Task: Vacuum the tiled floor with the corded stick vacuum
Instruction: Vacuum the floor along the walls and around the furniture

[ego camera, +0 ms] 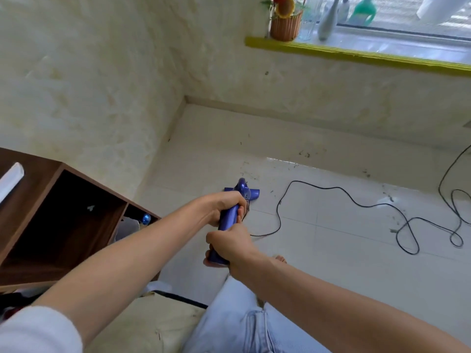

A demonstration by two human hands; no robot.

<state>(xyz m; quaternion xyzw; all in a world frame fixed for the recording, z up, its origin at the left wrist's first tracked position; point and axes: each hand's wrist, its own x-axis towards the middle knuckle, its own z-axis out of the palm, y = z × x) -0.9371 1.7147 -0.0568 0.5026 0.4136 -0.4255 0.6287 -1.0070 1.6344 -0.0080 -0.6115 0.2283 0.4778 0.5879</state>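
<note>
A blue stick vacuum (225, 221) stands in front of me, seen from above along its length. Its floor head (253, 194) rests on the white tiled floor (331, 250) near the room's corner. My left hand (224, 206) grips the upper body of the vacuum. My right hand (229, 247) holds the handle end below it, fingers curled round it. The black cord (339, 189) runs from the vacuum in loose loops across the tiles to the right. Dark specks of dirt (305, 154) lie scattered on the tiles beyond the head.
A brown wooden shelf unit (63, 212) stands at the left against the wall. A windowsill with a yellow edge (356, 53) carries a flower pot (285, 25) and bottles. My leg in light jeans (242, 322) and bare toes (279, 258) are below my hands.
</note>
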